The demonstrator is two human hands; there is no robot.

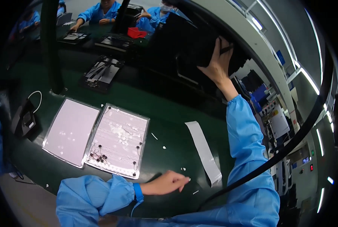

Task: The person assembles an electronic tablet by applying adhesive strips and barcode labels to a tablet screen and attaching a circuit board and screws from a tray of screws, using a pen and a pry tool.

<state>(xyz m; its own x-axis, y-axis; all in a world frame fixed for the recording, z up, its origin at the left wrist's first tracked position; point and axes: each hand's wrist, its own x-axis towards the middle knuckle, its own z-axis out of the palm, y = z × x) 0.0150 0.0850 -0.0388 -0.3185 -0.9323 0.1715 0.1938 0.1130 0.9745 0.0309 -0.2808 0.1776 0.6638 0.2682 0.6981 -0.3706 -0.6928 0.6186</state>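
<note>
My left hand [167,184] is low over the green table, its fingers curled together in a pinch. A tiny whitish bit shows at the fingertips, too small to name. A blue wrist band circles that wrist. My right hand [218,64] reaches up and far, thumb and fingers gripping a black panel [193,47] whose outline melts into the dark stack around it. Left of my left hand lies a clear-edged tray [118,132] holding small white round pieces and several black round parts with thin leads. A long white strip [203,153] lies to the right.
Beside the tray is a second pale tray [71,132]. Beyond sits a black device part [102,73] with silvery pieces. A dark post [51,49] rises at left; a black cable [286,149] crosses at right. Co-workers in blue sit opposite, near a red container [136,33].
</note>
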